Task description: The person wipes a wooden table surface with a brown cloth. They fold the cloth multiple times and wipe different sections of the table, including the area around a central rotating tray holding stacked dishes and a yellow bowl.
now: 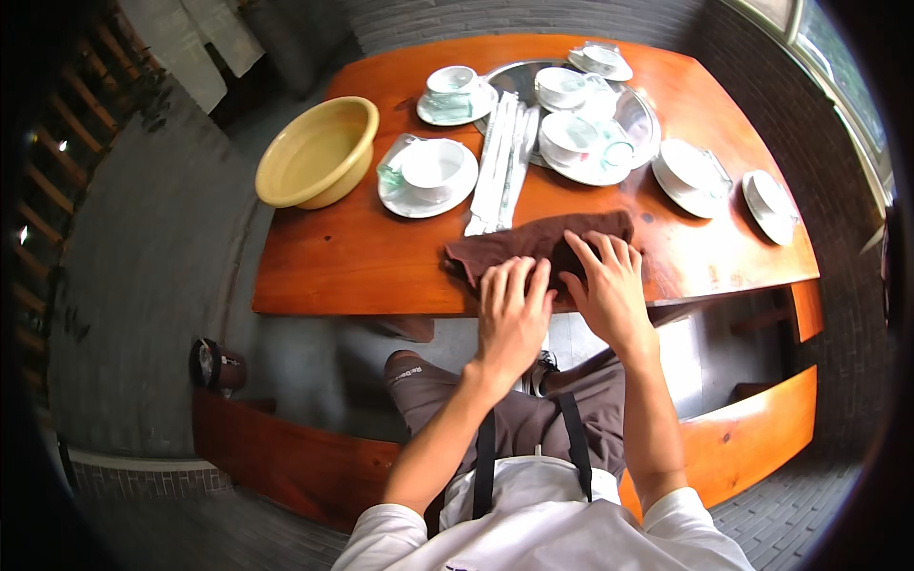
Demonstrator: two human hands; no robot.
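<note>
A dark brown cloth (535, 243) lies bunched and partly folded along the near edge of the wooden table (343, 264). On its near left part rest the fingertips of my left hand (510, 314). My right hand (607, 289) is over the cloth's right part, thumb and fingers spread and fingertips touching the fabric. Neither hand visibly grips it, though the undersides of the fingers are hidden. Just beyond the cloth lies a bundle of plastic-wrapped chopsticks (498, 168).
A yellow plastic basin (318, 153) stands at the table's left edge. White bowls on plates (428, 175), some with clear wrapping, stand around and on a round metal turntable (646, 118). A wooden bench (750, 439) is behind me; a small bin (230, 370) stands at left.
</note>
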